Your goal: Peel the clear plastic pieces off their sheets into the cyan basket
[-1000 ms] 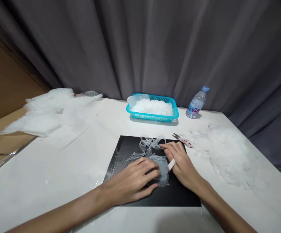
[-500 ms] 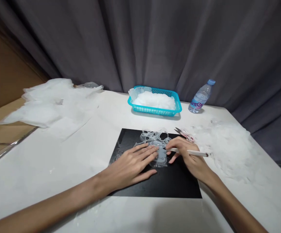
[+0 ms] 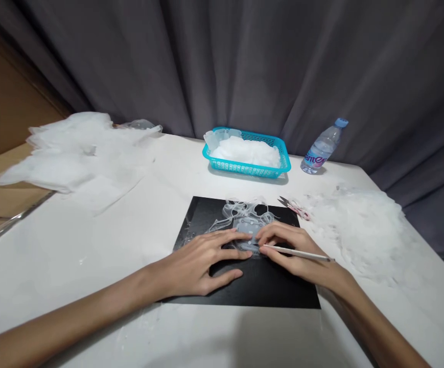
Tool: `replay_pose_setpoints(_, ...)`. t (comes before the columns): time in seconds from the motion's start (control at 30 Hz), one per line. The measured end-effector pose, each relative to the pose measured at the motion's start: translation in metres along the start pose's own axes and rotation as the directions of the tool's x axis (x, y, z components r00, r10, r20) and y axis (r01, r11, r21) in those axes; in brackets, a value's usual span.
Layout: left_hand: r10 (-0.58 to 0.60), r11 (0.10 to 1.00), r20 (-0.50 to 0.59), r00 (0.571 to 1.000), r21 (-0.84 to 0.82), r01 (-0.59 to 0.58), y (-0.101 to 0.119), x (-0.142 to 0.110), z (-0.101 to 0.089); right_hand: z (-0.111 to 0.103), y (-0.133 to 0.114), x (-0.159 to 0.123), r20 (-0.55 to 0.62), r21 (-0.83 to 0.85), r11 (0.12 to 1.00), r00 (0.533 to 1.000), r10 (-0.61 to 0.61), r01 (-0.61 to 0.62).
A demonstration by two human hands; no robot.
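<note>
Piece of translucent pale-grey plastic with a pattern of small marks (image 3: 247, 225) sits on a flat black rectangular mat (image 3: 270, 290), between the hands. Left hand (image 3: 202, 261) lies palm down, fingers spread apart, fingertips on the piece, thumb apart on bare mat; reads as pinning it so it can't slide. Right hand (image 3: 301, 241) has thumb and fingers clamped on a slim white stick-like tool (image 3: 300, 253), pen grip, shaft back toward the wrist, probably for fine tip control. Tip is at the piece's near right edge; can't tell if it touches. Loose translucent plastic loops (image 3: 239, 209) lie at the mat's far side, dark backing likely there for contrast. Pink-handled scissors (image 3: 299, 210) rest at the far right corner, within easy reach. Surface: glossy white table (image 3: 171, 179). Far side: teal perforated plastic basket (image 3: 244, 168) with white fluffy material (image 3: 247, 151), blue-capped clear bottle (image 3: 322, 148). White sheet pile (image 3: 72, 158) left, white wispy heap (image 3: 373, 225) right. Dark grey curtain (image 3: 237, 66) behind, brown cardboard (image 3: 9, 92) far left.
</note>
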State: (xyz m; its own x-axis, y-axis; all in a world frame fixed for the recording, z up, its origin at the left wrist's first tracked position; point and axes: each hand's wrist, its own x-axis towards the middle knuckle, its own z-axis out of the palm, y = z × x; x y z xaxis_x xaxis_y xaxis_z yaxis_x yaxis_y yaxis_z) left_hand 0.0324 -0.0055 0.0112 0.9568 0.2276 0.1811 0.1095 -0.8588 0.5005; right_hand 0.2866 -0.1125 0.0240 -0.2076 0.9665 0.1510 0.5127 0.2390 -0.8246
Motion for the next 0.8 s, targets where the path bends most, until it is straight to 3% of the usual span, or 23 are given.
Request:
replay_pose_setpoints(0.3,0.019,0.997,0.020,1.000,0.073,-0.020,0.001,0.003,-0.002,0.006,-0.013,-0.002,0.097,-0.034,0.999,0.995,-0.006,0.009)
replay_pose_setpoints(0.53,0.088,0.942,-0.070,0.994,0.330,-0.060,0.018,-0.006,0.012,0.012,-0.006,0.000,0.103,-0.023,0.999,0.994,-0.040,0.043)
replay_pose_setpoints(0.8,0.055,0.940,-0.104,0.993,0.342,-0.016,0.025,-0.017,0.023,0.008,-0.009,-0.002,0.117,-0.106,0.994,0.993,0.001,0.012)
